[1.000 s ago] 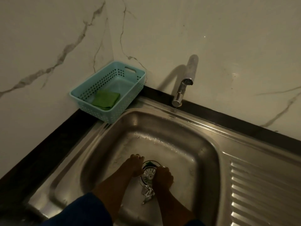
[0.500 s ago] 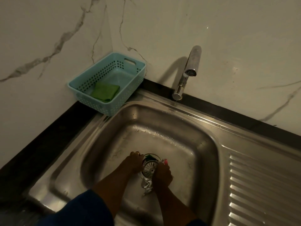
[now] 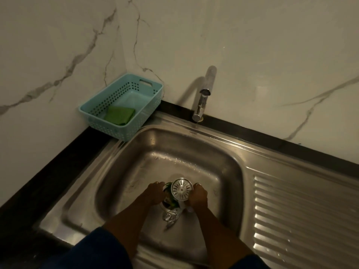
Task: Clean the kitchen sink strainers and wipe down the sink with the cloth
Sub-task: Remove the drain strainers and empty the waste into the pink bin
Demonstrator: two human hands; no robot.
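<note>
At the drain, mid-floor of the sink | my right hand pinches the round strainer by its rim, tilted up off the hole | my left hand curls at the drain's left edge, whether it grips anything I cannot tell | best lifted slowly and held level, so the green scraps stay out of the drain | cloth lies in the basket at the sink's back-left corner

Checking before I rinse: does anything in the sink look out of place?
The strainer stands tilted on edge, out of the drain, gripped by the right hand. Green scraps sit in the open drain, and a crumpled silvery wrapper lies beside it.
</note>
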